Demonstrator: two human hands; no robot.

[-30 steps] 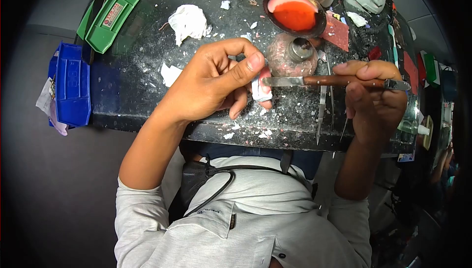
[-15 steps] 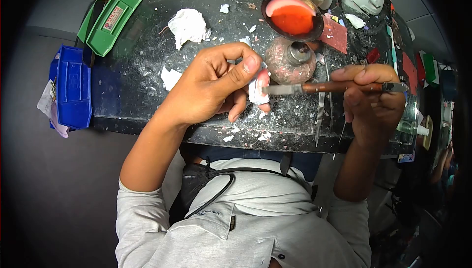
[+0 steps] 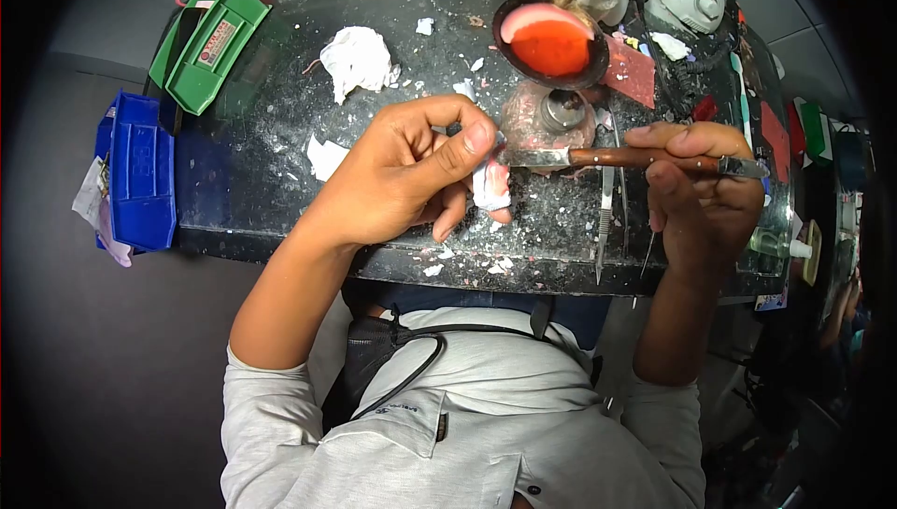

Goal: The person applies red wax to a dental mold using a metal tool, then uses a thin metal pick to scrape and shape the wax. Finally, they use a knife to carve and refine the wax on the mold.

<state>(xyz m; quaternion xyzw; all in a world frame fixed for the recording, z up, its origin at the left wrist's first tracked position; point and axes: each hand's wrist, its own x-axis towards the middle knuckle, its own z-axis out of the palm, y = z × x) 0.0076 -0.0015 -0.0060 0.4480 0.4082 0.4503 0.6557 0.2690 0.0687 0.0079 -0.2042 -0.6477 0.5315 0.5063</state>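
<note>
My left hand is closed around a small white and pink dental piece, pinched between thumb and fingers. White material shows along its outer side and pink wax along its face. In my right hand is a wax knife with a riveted wooden handle, held level. Its metal blade points left, with the tip right at the upper end of the piece beside my left thumb. Beyond the blade stands a glass spirit burner, and over it a dark pan holds melted red wax.
A crumpled white cloth and scattered crumbs lie on the black table. Green and blue bins stand at the left. Pink wax sheets, a thin metal instrument and a toothbrush are on the right.
The knife tip has shifted from the middle of the dental piece up to its upper end. More of the pink face now shows. Both hands keep their grip.
</note>
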